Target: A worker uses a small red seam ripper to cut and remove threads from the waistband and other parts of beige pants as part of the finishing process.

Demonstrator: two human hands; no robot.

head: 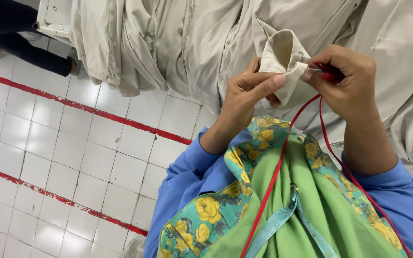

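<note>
The cuff [285, 59] is a folded piece of pale beige cloth, stiff at its edge, standing open like a small tube with a lighter inner lining showing at the top. It sits in the upper middle of the view, held up between both hands in front of a heap of the same beige garments [178, 43] that hang over the edge of a bench [53, 16]. The left hand [247, 95] has its grip clenched on the cuff's lower fold, thumb stretched along the cloth and fingers curled behind it. The right hand [347, 83] pinches the cuff's right corner with thumb and forefinger, and its grip is also closed around a small red tool [330, 72], probably a thread clipper, though most of it is hidden in the palm. A red cord [276, 177] runs from that tool down across the person's chest in two strands. Below the hands lie blue sleeves [187, 177], a green apron [307, 210] and a teal scarf with yellow flowers [211, 210]. The floor [63, 157] to the left is white tile crossed by red lines. No container shows in the view. Another person's dark trouser leg [29, 48] stands at the upper left.
</note>
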